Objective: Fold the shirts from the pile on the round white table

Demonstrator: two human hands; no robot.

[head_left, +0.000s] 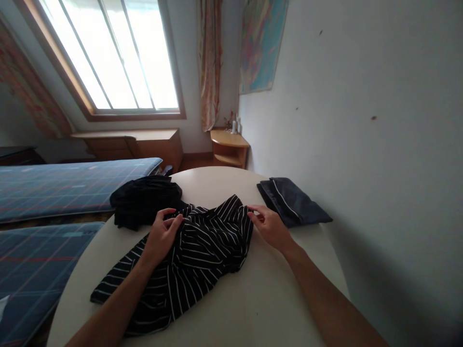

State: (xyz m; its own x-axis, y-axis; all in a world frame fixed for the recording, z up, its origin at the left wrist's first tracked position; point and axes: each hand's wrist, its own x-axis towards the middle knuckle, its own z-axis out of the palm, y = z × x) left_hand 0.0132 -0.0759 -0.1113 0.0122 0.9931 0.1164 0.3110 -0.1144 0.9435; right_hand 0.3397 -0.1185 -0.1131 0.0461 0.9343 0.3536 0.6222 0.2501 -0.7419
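Handling a black garment with white stripes point(198, 248), lying rumpled on the table point(275, 294), filling the space between the left hand point(162, 236) and the right hand point(269, 226) and spreading back beneath the left forearm. Grasping its far edge with the left hand, pressing cloth between thumb and bent fingers. Pinching its upper right corner with the right hand, bringing thumb and forefinger close together at the very edge. Showing a bunched middle between the two hands, and lying flatter on the near side of the left hand, with a striped length trailing out past the left wrist.

Resting just beyond the left hand and a little to its left, heaping loosely on the table: a black cloth bundle point(144, 200). Lying just beyond the right hand and to its right, folding over itself and showing a thin pale line: a dark grey folded cloth point(298, 205).

Stretching away left of the left hand, past the rim of the table: two blue plaid mattresses point(72, 188). Standing well beyond both hands: a wooden corner shelf point(229, 140) and, farther left, a wooden desk point(155, 136). Rising to the right of the right hand: a pale wall point(383, 193).
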